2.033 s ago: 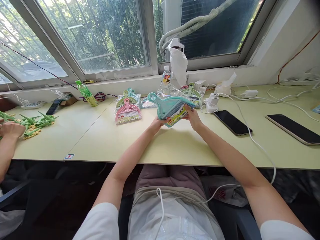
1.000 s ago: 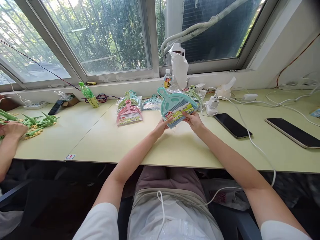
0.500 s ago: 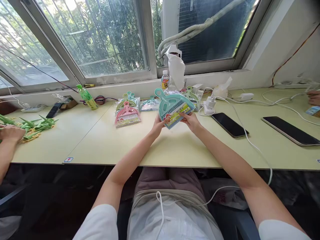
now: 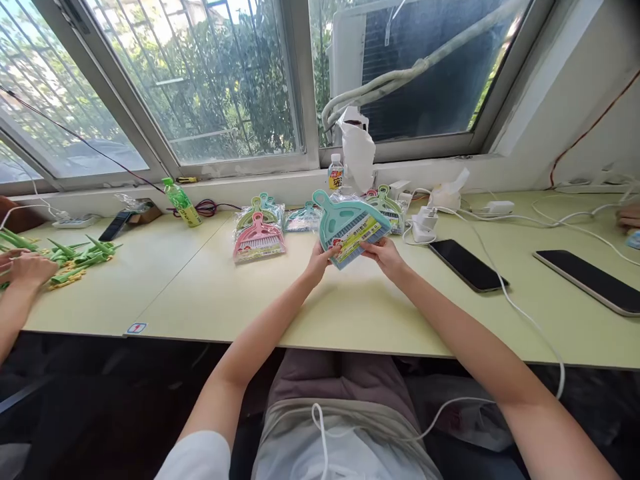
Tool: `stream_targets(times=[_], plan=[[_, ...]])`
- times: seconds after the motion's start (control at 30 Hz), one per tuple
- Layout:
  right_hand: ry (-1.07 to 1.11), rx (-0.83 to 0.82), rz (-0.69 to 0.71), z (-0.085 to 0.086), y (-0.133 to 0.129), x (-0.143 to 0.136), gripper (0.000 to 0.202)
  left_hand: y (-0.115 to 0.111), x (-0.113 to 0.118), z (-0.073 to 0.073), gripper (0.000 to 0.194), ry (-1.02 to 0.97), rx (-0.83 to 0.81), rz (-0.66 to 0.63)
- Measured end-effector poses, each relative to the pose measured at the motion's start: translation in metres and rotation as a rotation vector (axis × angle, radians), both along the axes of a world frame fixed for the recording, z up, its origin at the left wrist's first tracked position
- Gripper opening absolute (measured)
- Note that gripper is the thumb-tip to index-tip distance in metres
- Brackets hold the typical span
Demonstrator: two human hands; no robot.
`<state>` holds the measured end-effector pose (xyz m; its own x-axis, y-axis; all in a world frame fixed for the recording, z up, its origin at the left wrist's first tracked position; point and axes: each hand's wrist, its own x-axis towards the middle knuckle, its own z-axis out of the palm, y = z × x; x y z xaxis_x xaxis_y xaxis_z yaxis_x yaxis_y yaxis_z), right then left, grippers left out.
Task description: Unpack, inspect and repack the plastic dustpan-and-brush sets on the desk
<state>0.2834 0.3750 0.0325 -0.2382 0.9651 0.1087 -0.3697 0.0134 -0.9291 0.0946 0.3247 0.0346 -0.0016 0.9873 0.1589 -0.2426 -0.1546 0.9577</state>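
Note:
A teal mini dustpan and brush set [image 4: 345, 217] in clear wrapping is held up over the table, tilted, its handle pointing to the upper left. My left hand [image 4: 320, 262] pinches its lower left edge with the thumb in front. On its lower right edge my right hand [image 4: 385, 257] is closed the same way. A yellow label crosses its bristles. Behind and to the left lie a wrapped pink dustpan set [image 4: 259, 239], a green one [image 4: 253, 211] beneath it, and a blue one [image 4: 303, 218]. Another green set [image 4: 384, 200] lies behind on the right.
To the right are a black phone [image 4: 469, 265], a tablet-like device [image 4: 590, 279], a white charger [image 4: 424, 223] and trailing cables. A green bottle [image 4: 183, 202] and a small bottle [image 4: 335, 172] stand near the window. Another person's hand [image 4: 31, 269] touches green artificial-looking stems [image 4: 83, 252] at left.
The view has tilted up a little, so everything sits lower in the frame. Both hands keep their hold on the teal set, which has turned only slightly if at all.

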Motion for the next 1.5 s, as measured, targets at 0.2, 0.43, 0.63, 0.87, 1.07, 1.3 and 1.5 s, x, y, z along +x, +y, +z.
stream_targets(times=[0.2, 0.43, 0.63, 0.87, 1.07, 1.3, 1.5], plan=[[0.045, 0.037, -0.026, 0.008, -0.006, 0.002, 0.044, -0.01, 0.004, 0.012, 0.064, 0.084, 0.024, -0.028], [0.131, 0.072, -0.089, 0.012, -0.014, -0.003, 0.037, -0.02, 0.014, 0.018, 0.067, 0.103, 0.003, -0.232], [0.192, 0.122, -0.126, 0.021, -0.022, -0.006, 0.033, -0.027, 0.013, 0.025, 0.066, 0.252, 0.048, -0.431], [0.225, 0.108, -0.143, 0.022, -0.021, -0.007, 0.033, -0.024, 0.021, 0.012, 0.066, 0.214, 0.053, -0.416], [0.137, 0.059, -0.108, 0.015, -0.017, -0.009, 0.036, -0.012, 0.012, 0.013, 0.062, 0.043, 0.07, -0.069], [0.08, -0.008, -0.014, 0.013, -0.007, -0.002, 0.033, -0.017, 0.016, 0.021, 0.052, 0.096, 0.012, 0.02], [0.082, -0.043, 0.018, 0.015, -0.006, 0.001, 0.021, -0.015, 0.013, 0.018, 0.05, 0.119, 0.002, 0.069]])
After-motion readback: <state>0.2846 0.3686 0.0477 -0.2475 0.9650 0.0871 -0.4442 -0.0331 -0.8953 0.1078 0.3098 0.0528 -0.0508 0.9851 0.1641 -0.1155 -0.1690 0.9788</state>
